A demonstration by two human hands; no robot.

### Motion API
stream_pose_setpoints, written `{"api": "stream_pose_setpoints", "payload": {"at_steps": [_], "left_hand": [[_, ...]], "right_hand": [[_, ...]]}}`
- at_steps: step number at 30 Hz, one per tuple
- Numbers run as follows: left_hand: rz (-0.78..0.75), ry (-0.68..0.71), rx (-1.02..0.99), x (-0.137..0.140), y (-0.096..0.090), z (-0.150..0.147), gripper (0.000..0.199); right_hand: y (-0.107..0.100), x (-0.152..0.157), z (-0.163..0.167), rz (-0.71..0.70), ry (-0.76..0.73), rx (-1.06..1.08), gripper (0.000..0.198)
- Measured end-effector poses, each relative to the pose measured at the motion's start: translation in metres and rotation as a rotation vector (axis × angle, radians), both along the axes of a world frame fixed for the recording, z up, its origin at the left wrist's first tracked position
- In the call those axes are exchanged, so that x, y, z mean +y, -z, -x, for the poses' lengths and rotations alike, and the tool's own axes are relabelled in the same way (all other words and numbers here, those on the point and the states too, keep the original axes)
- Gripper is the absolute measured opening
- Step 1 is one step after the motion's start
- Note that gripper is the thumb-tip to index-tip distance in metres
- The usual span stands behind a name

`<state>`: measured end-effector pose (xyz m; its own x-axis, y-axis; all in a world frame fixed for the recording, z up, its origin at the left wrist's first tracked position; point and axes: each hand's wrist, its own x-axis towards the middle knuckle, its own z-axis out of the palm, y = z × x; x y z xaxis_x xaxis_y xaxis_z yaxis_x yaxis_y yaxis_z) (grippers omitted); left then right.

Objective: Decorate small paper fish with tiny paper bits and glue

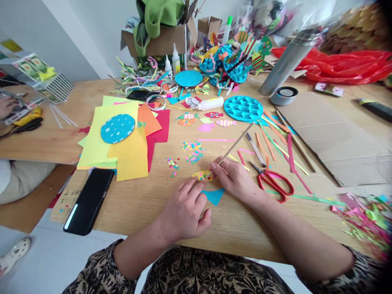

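Note:
A small yellow paper fish (202, 175) with coloured dots lies on the table in front of me. My left hand (185, 208) rests beside it, fingertips at its lower edge and thumb apart, holding nothing. Pinched in my right hand (234, 177) is a thin wooden stick (234, 145), its lower end on the fish. A blue paper scrap (215, 197) lies under and between the hands. Small piles of paper dots (173, 163) and confetti bits (193, 157) are just beyond. Several finished paper fish (206, 127) lie farther back.
Red-handled scissors (275, 183) and a pen (255, 150) lie right, among paper strips. Coloured sheets (131, 159) and a phone (88, 202) are left. A steel flask (288, 61), a blue scaled disc (243, 108) and glue bottles (175, 61) stand or lie behind. Cardboard (343, 134) covers the right.

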<state>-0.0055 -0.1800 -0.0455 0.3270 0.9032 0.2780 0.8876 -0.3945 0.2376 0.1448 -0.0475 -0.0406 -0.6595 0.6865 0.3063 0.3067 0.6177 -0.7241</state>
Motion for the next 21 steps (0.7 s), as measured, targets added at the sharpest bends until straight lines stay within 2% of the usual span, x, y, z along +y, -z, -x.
{"api": "stream_pose_setpoints", "payload": {"at_steps": [10,18,21], "left_hand": [[0.003,-0.010,-0.002,0.0010,0.0002,-0.0003,0.025],[-0.022,-0.006,0.001,0.0021,-0.0011,-0.0002,0.025],[-0.021,-0.004,-0.004,0.0025,-0.0015,-0.0002,0.026]], "right_hand": [[0.0087,0.0030,-0.0044,0.276,0.082,0.109,0.041],[0.0088,0.0012,-0.0043,0.202,0.051,0.069,0.041],[0.0070,0.0003,-0.0029,0.130,0.032,0.047,0.038]]}}
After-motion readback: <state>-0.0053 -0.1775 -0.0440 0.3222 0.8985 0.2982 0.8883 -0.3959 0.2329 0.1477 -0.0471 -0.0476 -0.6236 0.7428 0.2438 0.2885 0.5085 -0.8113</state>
